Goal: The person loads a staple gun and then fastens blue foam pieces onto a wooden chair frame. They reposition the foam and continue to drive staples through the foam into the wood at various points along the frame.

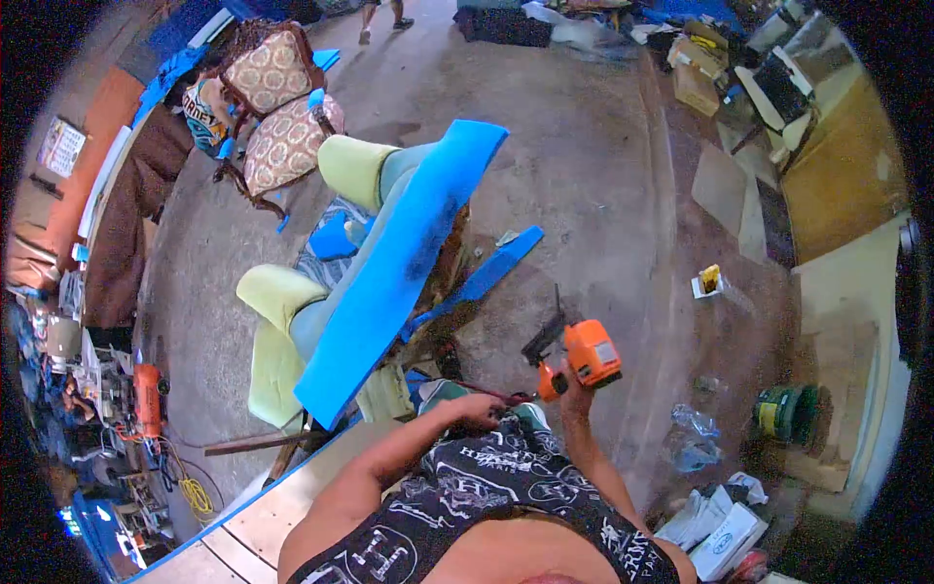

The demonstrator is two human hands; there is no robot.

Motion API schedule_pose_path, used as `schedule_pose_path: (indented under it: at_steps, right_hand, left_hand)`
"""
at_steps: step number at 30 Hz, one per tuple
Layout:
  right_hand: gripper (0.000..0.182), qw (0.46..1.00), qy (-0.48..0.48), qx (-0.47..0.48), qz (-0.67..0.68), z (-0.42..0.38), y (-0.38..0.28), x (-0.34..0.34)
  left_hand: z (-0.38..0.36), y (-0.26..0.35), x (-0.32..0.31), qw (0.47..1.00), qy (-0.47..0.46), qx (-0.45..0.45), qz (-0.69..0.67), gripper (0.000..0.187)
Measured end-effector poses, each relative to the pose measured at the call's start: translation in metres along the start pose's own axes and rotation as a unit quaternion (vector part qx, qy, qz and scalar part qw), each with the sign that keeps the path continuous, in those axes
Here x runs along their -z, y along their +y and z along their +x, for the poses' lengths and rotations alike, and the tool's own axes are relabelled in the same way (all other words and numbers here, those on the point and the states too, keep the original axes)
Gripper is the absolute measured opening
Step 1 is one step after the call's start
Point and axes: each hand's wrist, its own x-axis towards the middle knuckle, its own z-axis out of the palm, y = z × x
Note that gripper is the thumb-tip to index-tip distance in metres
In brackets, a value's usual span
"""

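Note:
My right hand (576, 391) is wrapped round the handle of an orange power tool (592, 352), held up to the right of a seat frame. My left hand (479, 413) is closed low in front of my patterned shirt, near a thin dark red hose (516, 398); whether it grips anything is hidden. Ahead and to the left stands a piece of furniture with pale green padded arms (358, 167). A long bright blue foam strip (399, 282) lies slanted along its back. A narrower blue strip (496, 268) sits lower, to the right.
A patterned armchair (290, 141) stands at the back left, with a person's legs (384, 21) beyond it. On the right floor are a small yellow and white box (709, 282), plastic bags (695, 450) and a green bucket (786, 414). A wooden surface (243, 535) borders the lower left.

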Motion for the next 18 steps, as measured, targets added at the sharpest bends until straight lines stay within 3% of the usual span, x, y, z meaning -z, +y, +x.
schedule_pose_path:
  at_steps: [2,3,4,6,8,9,12,13,15,16,18]
  right_hand:
    - [0.025,0.985,-0.018,0.107,-0.135,0.021,-0.009,-0.017]
    - [0.03,0.923,-0.105,0.21,-0.307,0.037,-0.004,-0.013]
    - [0.03,0.927,-0.098,0.195,-0.306,0.045,-0.002,-0.02]
    - [0.033,0.941,-0.197,0.095,-0.259,0.06,-0.001,-0.033]
    - [0.037,0.933,-0.281,-0.027,-0.223,0.074,0.003,-0.054]
    - [0.037,0.935,-0.274,-0.045,-0.221,0.075,0.007,-0.065]
    - [0.047,0.978,-0.104,0.178,0.024,0.089,0.022,-0.105]
    - [0.047,0.982,-0.097,0.161,0.021,0.108,0.021,-0.116]
    - [0.05,0.943,-0.305,0.096,0.09,0.148,0.023,-0.124]
    - [0.043,0.937,-0.327,-0.035,0.118,0.155,0.039,-0.135]
    - [0.032,0.958,-0.222,0.155,0.096,0.167,0.032,-0.142]
  left_hand:
    - [-0.009,-0.015,0.014,0.985,0.159,-0.039,0.052,0.056]
    - [-0.022,-0.009,0.039,0.975,0.217,0.03,0.04,0.05]
    - [-0.04,0.014,0.073,0.955,0.282,0.092,0.03,0.045]
    - [-0.056,-0.009,0.123,0.894,0.442,0.051,0.055,0.04]
    - [-0.069,-0.024,0.179,0.849,0.517,0.058,0.093,0.043]
    - [-0.075,-0.024,0.205,0.833,0.535,0.062,0.132,0.048]
    - [-0.067,-0.018,0.267,0.789,0.554,0.1,0.247,0.067]
    - [-0.057,-0.013,0.287,0.799,0.539,0.103,0.245,0.067]
    - [-0.032,-0.008,0.309,0.791,0.452,0.104,0.4,0.075]
    - [-0.022,-0.014,0.314,0.801,0.436,0.109,0.395,0.075]
    - [-0.007,-0.021,0.319,0.81,0.38,0.112,0.432,0.078]
